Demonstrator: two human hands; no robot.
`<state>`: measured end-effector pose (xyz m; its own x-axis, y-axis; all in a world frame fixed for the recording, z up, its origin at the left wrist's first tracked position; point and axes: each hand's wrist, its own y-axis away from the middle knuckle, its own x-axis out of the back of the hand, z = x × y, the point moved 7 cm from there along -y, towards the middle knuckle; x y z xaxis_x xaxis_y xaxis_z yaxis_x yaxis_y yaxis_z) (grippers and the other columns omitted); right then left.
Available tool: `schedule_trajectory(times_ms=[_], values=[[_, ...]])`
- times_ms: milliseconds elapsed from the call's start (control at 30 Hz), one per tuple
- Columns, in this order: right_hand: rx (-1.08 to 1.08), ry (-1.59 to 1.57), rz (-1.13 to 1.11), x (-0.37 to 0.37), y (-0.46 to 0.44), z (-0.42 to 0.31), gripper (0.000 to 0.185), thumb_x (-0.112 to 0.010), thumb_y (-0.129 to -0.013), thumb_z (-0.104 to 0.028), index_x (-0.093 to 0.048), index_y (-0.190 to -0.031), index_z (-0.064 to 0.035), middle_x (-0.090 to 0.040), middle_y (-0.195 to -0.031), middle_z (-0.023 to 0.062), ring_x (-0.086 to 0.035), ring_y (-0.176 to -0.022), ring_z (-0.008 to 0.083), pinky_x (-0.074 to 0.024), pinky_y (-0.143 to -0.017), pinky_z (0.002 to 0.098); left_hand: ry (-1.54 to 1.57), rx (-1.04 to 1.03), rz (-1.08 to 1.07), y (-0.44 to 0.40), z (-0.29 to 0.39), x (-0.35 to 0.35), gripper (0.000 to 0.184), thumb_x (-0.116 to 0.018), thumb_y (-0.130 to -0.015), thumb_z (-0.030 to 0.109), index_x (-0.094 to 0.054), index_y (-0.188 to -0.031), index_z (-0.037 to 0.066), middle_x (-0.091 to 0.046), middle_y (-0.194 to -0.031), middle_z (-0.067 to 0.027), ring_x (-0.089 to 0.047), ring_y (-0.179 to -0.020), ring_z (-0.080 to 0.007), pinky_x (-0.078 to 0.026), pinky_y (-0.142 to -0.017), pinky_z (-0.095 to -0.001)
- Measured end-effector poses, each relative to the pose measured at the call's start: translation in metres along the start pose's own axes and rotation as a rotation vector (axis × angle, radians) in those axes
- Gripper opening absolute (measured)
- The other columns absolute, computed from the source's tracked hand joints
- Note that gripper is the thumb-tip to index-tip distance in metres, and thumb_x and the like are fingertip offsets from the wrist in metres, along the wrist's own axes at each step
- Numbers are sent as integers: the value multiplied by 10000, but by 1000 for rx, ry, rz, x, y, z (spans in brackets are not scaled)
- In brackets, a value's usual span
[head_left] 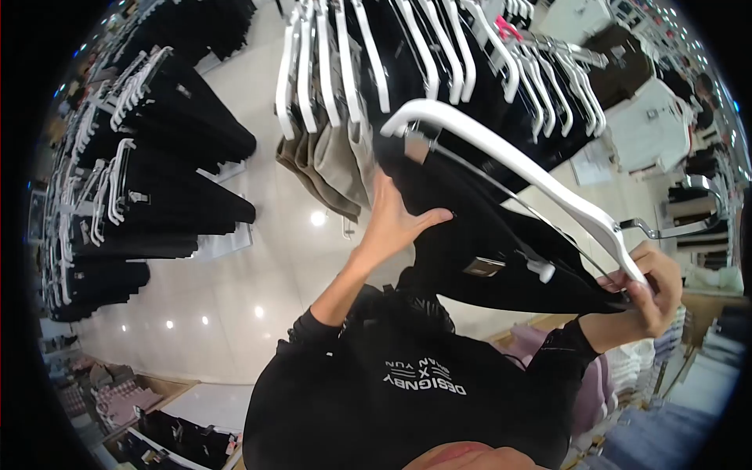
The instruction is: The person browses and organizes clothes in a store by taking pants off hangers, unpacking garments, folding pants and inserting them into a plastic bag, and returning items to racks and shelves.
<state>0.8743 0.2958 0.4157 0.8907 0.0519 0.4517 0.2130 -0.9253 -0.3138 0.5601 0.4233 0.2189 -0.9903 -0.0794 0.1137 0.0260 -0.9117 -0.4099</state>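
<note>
A black garment hangs from a white hanger with a metal clip bar, tilted in front of my body. Whether it is trousers or a skirt I cannot tell. My left hand grips its left edge, with the thumb over the cloth and the fingers partly hidden behind it. At the other end, my right hand is closed round the hanger's lower tip, by the clip and the garment's corner. A small label shows on the black cloth, with a white clip beside it. The hanger's metal hook points right.
Ahead stands a rail of white hangers with black clothes and several beige garments. Racks of black garments line the left, above a shiny pale floor. Purple clothing and stacked clothes lie near my right side.
</note>
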Motion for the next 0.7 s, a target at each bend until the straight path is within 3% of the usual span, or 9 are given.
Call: schedule_trajectory(times_ms=[67, 100, 133, 300, 433, 533, 567, 600, 700], values=[[29, 9, -50, 9, 10, -3, 346, -694, -895, -224, -640, -812, 108, -653, -795, 193, -658, -610, 231, -578, -574, 319, 388, 145, -375, 6, -17, -12, 401, -823, -910, 117, -655, -1237, -45, -719, -1149, -109, -671, -1047, -171, -544, -931, -334], [6, 57, -64, 10, 10, -5, 372, -693, -900, -244, -631, -795, 107, -641, -786, 185, -640, -596, 221, -580, -561, 323, 345, 271, -475, 18, -38, -8, 253, -829, -908, 105, -720, -1094, -29, -752, -957, -44, -651, -872, -97, -547, -809, -296], [-53, 84, -52, 12, 10, -6, 408, -687, -909, -281, -613, -776, 97, -613, -763, 162, -634, -595, 209, -579, -560, 317, 338, 176, -383, 18, -16, 0, 147, -801, -936, 99, -738, -952, -33, -733, -803, -21, -606, -731, -73, -517, -682, -283], [-280, 57, -5, 4, 0, -1, 463, -685, -930, -389, -596, -845, 58, -580, -787, 134, -677, -629, 228, -590, -561, 305, 126, 65, -300, 34, 13, 55, 173, -760, -972, 101, -718, -904, -53, -696, -703, -35, -595, -645, -96, -478, -625, -284], [-155, 36, -136, -36, -18, -18, 470, -672, -947, -385, -591, -829, 63, -575, -781, 126, -686, -629, 235, -584, -541, 297, 136, 41, -223, 46, 36, 117, 140, -755, -970, 86, -731, -940, -49, -719, -753, -67, -625, -659, -139, -496, -651, -287], [52, -9, -214, -96, -15, -23, 453, -716, -916, -400, -643, -800, 32, -696, -848, 199, -697, -626, 256, -570, -550, 293, 67, 79, -278, 82, 25, 178, 122, -804, -901, 43, -745, -963, -43, -762, -859, -95, -696, -746, -210, -544, -729, -337], [118, -24, -213, -118, -7, -19, 449, -740, -905, -409, -661, -802, 21, -722, -870, 213, -704, -633, 264, -572, -565, 293, -63, 87, -291, 99, 23, 201, 164, -832, -825, -4, -756, -967, -37, -769, -914, -115, -723, -807, -252, -561, -778, -354], [97, -44, -321, -145, -2, -19, 410, -762, -906, -375, -675, -827, 17, -729, -885, 207, -718, -661, 280, -587, -605, 305, 159, 232, -422, 118, 3, 212, 178, -792, -793, 22, -766, -959, -38, -774, -961, -134, -740, -857, -279, -571, -818, -348], [-56, -110, -809, -227, 8, -14, 240, -783, -926, -199, -687, -938, 21, -721, -935, 174, -750, -803, 336, -628, -764, 379, 61, 318, -444, 146, 3, 251, 322, -730, -780, 234, -781, -961, -27, -784, -989, -150, -763, -955, -301, -575, -886, -350]])
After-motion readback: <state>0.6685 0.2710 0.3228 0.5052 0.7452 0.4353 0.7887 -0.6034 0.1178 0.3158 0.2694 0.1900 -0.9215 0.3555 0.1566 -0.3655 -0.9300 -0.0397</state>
